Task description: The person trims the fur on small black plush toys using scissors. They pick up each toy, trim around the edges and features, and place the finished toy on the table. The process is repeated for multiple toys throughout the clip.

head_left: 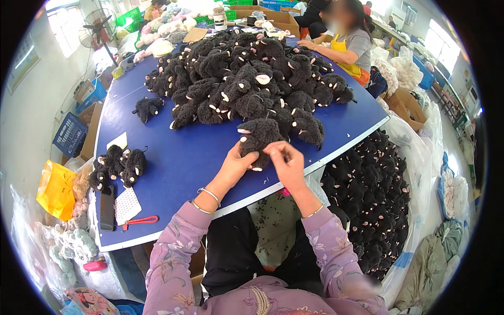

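Observation:
A small black plush toy [260,135] with pink ears and pale paw tips is held just above the near edge of the blue table [184,170]. My left hand [236,167] grips it from the lower left, thumb across its front. At the toy's right side, my right hand [286,164] is closed in a pinch, fingertips against the fur; whatever sits between them is too small to make out. Right behind rises a big pile of similar black plush toys [236,79]. One loose plush toy [148,108] lies left of the pile.
On the table's left are a few black plush toys [119,165], a dark phone [107,209], a white sheet [127,206] and a red strap [142,222]. A large clear bag of black toys [367,205] stands at the right. A co-worker [344,50] in a yellow apron sits across.

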Motion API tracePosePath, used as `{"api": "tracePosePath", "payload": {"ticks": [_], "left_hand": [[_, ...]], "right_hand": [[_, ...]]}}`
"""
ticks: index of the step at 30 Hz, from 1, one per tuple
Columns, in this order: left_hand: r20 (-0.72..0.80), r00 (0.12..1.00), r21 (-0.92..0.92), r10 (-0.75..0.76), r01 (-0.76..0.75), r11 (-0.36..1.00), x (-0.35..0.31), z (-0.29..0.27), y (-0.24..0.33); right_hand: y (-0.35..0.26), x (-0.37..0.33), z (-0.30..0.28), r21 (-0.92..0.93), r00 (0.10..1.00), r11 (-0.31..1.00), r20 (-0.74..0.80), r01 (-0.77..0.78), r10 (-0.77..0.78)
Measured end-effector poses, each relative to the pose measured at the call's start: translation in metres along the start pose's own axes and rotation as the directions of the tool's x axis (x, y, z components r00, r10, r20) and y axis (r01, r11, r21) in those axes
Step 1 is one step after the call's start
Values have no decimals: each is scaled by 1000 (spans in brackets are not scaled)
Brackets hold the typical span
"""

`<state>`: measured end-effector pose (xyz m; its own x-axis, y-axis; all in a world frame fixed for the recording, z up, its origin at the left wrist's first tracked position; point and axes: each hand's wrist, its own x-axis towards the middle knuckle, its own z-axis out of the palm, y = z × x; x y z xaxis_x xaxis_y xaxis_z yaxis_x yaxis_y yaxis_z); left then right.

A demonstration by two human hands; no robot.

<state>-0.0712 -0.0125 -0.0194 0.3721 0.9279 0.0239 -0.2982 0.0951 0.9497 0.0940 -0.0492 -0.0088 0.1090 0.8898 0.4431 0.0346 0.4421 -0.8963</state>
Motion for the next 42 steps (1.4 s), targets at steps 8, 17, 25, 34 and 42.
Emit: {"api": "tracePosePath", "payload": {"ticks": [8, 17, 25, 34, 42], "left_hand": [[65, 991, 248, -115, 96, 964, -8, 13, 13], [99, 974, 315, -206, 166, 935, -15, 20, 24], [236, 924, 287, -300, 228, 930, -19, 31, 30], [252, 952, 179, -171, 127, 976, -12, 14, 26], [762, 647, 105, -20, -93, 990, -28, 20, 48]], "right_hand": [[5, 18, -35, -32, 989, 989, -17, -146, 146], [-14, 15, -46, -75, 891, 934, 282, -349, 356], [14, 17, -49, 356, 952, 886, 37, -296, 303], [-19, 27, -48, 494, 952, 849, -120, -188, 281], [-19, 32, -74, 545, 932, 806, -111, -233, 344]]}}
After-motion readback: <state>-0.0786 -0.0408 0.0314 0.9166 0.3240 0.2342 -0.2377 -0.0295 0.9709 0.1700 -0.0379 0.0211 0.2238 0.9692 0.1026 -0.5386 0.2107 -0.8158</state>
